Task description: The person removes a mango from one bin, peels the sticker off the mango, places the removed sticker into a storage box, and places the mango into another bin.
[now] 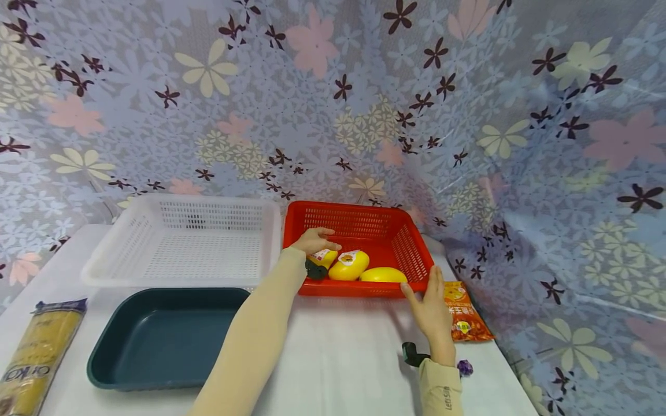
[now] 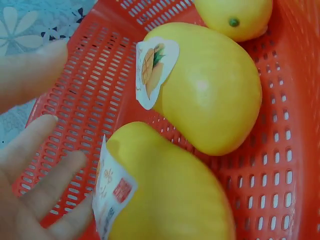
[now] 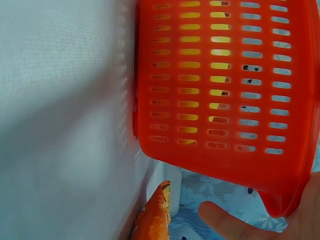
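Inside the red plastic basket [image 1: 354, 290] lie two yellow mangoes with white labels, the left mango [image 1: 326, 260] and the middle mango [image 1: 350, 268]. A third yellow fruit [image 1: 384, 275] lies to their right; its green stem end shows in the left wrist view. My left hand [image 1: 316, 240] is over the basket's left side, next to the left mango. Its fingers [image 2: 42, 192] are spread and hold nothing. At the basket's front right corner, my right hand [image 1: 433, 309] rests against the rim with fingers straight and thumb [image 3: 227, 222] stretched out.
A white basket [image 1: 270, 242] stands left of the red one. In front of it sits a dark green tray [image 1: 171, 341]. A noodle-like yellow packet [image 1: 39, 352] lies far left, and an orange snack bag [image 1: 465, 315] lies beyond my right hand. Flowered cloth hangs behind.
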{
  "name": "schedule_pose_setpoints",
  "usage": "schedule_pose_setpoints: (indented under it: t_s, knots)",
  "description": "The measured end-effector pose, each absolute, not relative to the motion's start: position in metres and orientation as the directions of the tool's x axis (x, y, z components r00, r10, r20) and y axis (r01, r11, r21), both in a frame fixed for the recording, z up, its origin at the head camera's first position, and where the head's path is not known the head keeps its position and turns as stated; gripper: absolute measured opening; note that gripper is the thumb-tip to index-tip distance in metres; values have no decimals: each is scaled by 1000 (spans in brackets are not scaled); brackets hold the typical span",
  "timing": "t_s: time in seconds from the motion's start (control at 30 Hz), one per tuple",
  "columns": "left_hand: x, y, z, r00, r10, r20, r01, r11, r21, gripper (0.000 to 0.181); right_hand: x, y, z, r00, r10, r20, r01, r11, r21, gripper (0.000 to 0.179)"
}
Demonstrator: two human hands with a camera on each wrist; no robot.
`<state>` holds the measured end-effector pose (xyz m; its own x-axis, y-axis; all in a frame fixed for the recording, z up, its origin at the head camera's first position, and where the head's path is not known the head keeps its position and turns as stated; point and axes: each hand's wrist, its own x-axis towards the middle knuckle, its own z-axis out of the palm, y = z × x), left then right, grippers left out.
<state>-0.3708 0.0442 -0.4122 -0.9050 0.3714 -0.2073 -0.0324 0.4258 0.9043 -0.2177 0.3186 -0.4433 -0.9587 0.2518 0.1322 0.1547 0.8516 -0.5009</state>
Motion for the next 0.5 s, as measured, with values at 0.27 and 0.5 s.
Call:
schedule_pose_setpoints:
  t_s: [0.27, 0.5]
  knots:
    - [-383, 45, -423, -885, 375, -277, -45, 522, 852, 64, -218, 318, -446, -957, 258, 136, 154, 842, -517, 94]
    - [-384, 47, -427, -866, 362, -346, -90, 568, 818, 66, -218, 316, -447, -951, 264, 158, 148, 841, -520, 93]
